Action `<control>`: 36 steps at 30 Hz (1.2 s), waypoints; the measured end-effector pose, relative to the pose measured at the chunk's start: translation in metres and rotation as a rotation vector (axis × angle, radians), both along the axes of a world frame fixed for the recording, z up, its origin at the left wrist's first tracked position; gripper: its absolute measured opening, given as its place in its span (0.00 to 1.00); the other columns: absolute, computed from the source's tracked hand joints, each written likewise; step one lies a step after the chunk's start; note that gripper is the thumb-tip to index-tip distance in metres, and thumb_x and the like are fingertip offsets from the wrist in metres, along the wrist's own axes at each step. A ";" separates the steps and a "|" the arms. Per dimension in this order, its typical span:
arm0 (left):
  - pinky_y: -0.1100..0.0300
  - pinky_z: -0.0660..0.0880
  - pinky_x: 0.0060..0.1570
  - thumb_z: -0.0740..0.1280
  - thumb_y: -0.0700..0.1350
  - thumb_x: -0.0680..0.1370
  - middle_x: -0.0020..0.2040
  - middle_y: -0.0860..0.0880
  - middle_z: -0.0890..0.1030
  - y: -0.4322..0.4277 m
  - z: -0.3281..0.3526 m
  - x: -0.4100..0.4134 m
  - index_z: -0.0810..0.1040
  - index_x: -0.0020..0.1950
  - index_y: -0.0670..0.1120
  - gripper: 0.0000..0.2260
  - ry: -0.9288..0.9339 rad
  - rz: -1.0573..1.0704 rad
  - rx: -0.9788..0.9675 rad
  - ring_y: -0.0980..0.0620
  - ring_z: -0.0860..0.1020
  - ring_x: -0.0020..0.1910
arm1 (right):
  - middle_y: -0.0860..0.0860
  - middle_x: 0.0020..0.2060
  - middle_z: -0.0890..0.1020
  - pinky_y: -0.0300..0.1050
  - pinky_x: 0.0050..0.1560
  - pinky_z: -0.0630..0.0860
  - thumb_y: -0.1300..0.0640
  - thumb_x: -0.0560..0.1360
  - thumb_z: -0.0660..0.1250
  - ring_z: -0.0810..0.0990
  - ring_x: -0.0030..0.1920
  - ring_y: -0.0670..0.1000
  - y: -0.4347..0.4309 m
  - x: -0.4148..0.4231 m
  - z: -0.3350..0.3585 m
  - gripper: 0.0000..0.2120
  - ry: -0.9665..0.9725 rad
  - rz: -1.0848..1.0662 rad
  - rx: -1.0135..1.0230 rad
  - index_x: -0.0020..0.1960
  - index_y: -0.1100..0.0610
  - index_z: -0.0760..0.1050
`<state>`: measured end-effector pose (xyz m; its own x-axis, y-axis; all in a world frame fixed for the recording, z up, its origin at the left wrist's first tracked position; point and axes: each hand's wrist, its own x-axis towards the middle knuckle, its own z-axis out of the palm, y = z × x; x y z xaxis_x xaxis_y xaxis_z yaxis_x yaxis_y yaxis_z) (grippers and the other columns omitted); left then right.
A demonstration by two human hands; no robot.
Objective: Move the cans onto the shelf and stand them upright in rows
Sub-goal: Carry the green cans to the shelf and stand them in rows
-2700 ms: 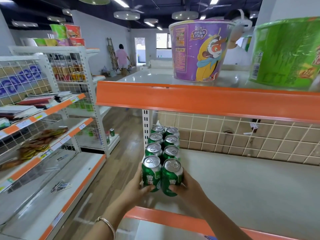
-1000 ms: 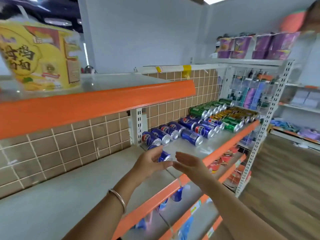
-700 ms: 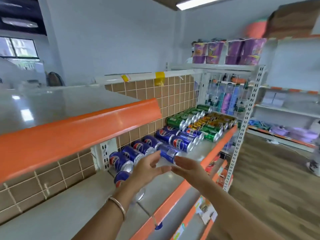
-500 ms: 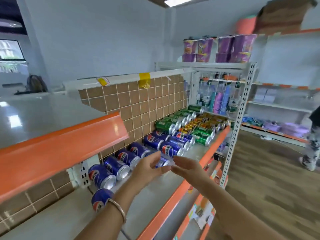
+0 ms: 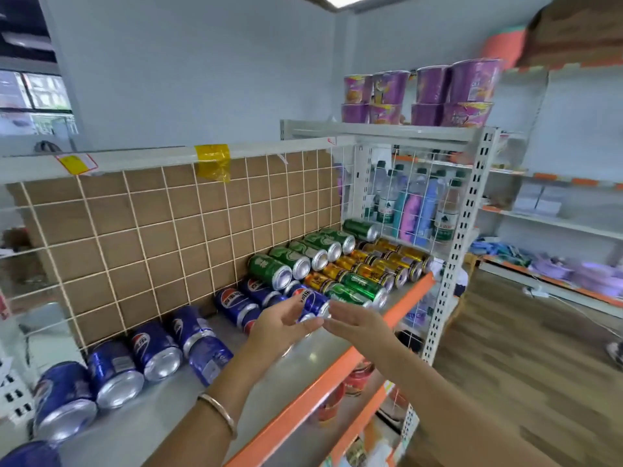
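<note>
Stocking run, mid-reach: the left hand [image 5: 281, 323] and right hand [image 5: 359, 323] hover almost fingertip to fingertip over the shelf [image 5: 158, 421]. Fingers are loose and spread and grip nothing. Just beyond them is a blue can [image 5: 312, 302] lying on its side. A bangle [image 5: 219, 412] circles the L wrist.

Outward from there, more blue cans [image 5: 155, 352] lie tipped over along the near-left stretch, silver ends facing out. Green cans [image 5: 296, 261] line the back further right, w/ gold cans [image 5: 374, 269] at the far-right front. Every can in view is on its side; none stands.

Progress, as a judgement: this batch looks untouched, so plenty of carrying and standing-up is left. The next pick is prob. the blue can nearest the fingers. Any upright rows would be out of shot, so their extent can't be told.

The surface is pale grey metal w/ an orange strip [image 5: 313, 382] along the front edge. Behind it stands a brown back panel [image 5: 151, 237] under white wire grid, w/ yellow tape [image 5: 213, 161] on the top rail. Red tubs [image 5: 359, 379] sit on the level below.

In the room, bottles [image 5: 445, 214] show behind mesh at far right, and purple cups [image 5: 435, 92] are stacked atop that rack. There is a wood-look floor [image 5: 522, 365] to the right and pale blue walls [image 5: 202, 79].
</note>
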<state>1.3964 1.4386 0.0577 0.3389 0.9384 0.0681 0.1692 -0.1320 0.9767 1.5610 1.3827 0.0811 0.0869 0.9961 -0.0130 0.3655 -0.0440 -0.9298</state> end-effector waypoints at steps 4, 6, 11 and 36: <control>0.69 0.73 0.53 0.74 0.51 0.70 0.61 0.52 0.78 0.017 0.002 0.031 0.72 0.67 0.47 0.27 -0.077 0.109 -0.114 0.59 0.77 0.57 | 0.45 0.58 0.78 0.37 0.59 0.68 0.53 0.74 0.70 0.75 0.57 0.43 0.029 0.031 0.000 0.21 0.070 0.028 -0.011 0.66 0.55 0.74; 0.73 0.74 0.44 0.71 0.49 0.74 0.51 0.56 0.81 0.028 -0.001 0.039 0.76 0.60 0.50 0.15 -0.068 0.173 -0.127 0.63 0.78 0.47 | 0.47 0.59 0.78 0.40 0.62 0.70 0.52 0.74 0.70 0.76 0.59 0.45 0.047 0.038 -0.006 0.22 0.133 0.000 -0.042 0.66 0.55 0.73; 0.59 0.73 0.47 0.68 0.45 0.76 0.44 0.44 0.80 0.084 -0.011 0.037 0.79 0.46 0.44 0.05 -0.158 0.388 -0.292 0.50 0.78 0.44 | 0.52 0.54 0.82 0.49 0.62 0.75 0.53 0.73 0.70 0.79 0.52 0.50 0.098 0.044 -0.015 0.18 0.184 -0.039 -0.088 0.61 0.55 0.78; 0.60 0.77 0.39 0.77 0.52 0.65 0.53 0.40 0.81 0.236 -0.021 0.017 0.73 0.62 0.36 0.32 0.056 0.665 -0.572 0.45 0.81 0.47 | 0.58 0.63 0.72 0.49 0.60 0.72 0.48 0.68 0.70 0.70 0.64 0.59 0.321 -0.004 -0.004 0.33 -1.137 0.481 -0.043 0.68 0.57 0.64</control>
<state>1.4137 1.6743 0.0369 -0.3010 0.8277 -0.4736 0.0864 0.5182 0.8509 1.5574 1.7036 0.0775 -0.3048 0.9305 -0.2031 0.9524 0.2957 -0.0747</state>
